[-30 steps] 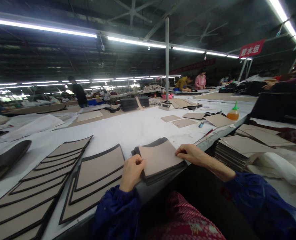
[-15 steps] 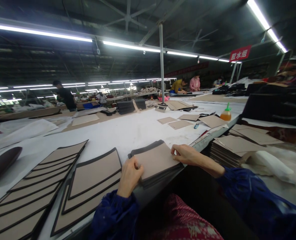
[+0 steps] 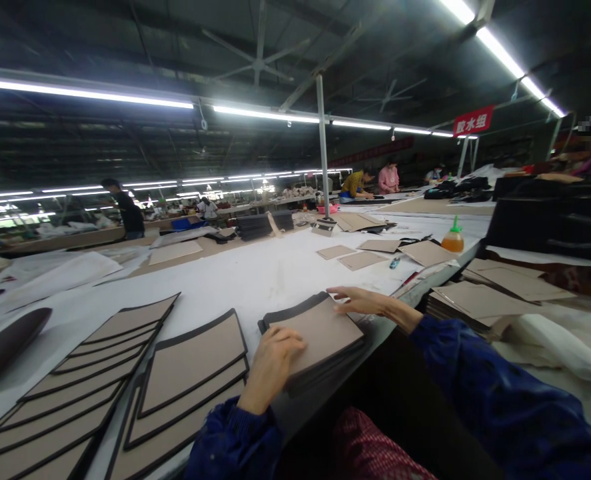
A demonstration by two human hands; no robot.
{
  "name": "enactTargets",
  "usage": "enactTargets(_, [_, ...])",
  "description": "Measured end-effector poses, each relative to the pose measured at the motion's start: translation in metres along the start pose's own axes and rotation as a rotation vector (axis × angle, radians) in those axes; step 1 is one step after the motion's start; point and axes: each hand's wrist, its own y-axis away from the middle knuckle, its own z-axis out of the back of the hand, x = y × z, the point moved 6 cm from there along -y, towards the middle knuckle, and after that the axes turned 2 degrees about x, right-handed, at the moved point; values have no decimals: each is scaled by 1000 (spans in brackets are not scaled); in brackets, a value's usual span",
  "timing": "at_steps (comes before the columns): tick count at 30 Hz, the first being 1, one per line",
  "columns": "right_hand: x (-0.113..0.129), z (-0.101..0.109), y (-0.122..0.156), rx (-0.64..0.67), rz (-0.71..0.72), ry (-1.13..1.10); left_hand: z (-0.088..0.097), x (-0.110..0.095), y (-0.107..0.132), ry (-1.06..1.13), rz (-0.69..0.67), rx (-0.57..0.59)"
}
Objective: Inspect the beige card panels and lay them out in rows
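Tan panels [image 3: 315, 343] edged in black on a white table [image 3: 255, 280].
Sleeves [image 3: 475, 387] are deep blue, the lap cloth [image 3: 375, 450] red with a pale pattern, a sign [image 3: 472, 121] red with white characters, a bottle [image 3: 452, 243] orange with a green cap.

Stack of tan card panels [image 3: 320, 343] at lower centre: matt, fibrous, black-edged. Dark blue cloth sleeve [image 3: 475, 380] at lower right: woven, soft sheen. White paper sheeting [image 3: 255, 280] across mid-frame: matt, lightly creased. Translucent plastic squeeze bottle [image 3: 454, 242] right of centre: glossy. Dark brown curved piece [image 3: 10, 337] at far left: smooth, faint gloss, perhaps leatherette, hard to tell. Grey metal pole [image 3: 322, 147] at upper centre: smooth.
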Motion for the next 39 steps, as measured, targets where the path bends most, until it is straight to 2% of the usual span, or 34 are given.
enactTargets(3, [0, 2, -31, -132, -10, 172, 0, 1, 0, 10, 1, -6])
enactTargets(6, [1, -1, -57, -105, -23, 226, 0, 1, 1, 17, 0, -8])
enactTargets(9, [5, 2, -72, -84, -31, 271, 0, 1, 1, 18, 7, -5])
enactTargets(18, [25, 14, -77, -101, -79, 402, 1, -1, 1, 33, 29, -13])
enactTargets(22, [38, 20, -76, -129, -56, 373, 2, -1, 2, 24, 38, -13])
enactTargets(28, [46, 28, -70, -125, -77, 89, 2, -2, 2, 11, 58, -1])
enactTargets(32, [43, 18, -46, -57, -111, -162, 2, -1, 3, 15, 65, -15])
enactTargets(34, [39, 7, -27, 35, -110, -287, 2, 0, 3, 29, 69, -24])
enactTargets(37, [37, -13, 0, 246, -107, -600, 3, -1, 4, 44, 45, -43])
enactTargets(39, [38, -17, 11, 306, -101, -787, 11, -3, 4, 42, 26, -173])
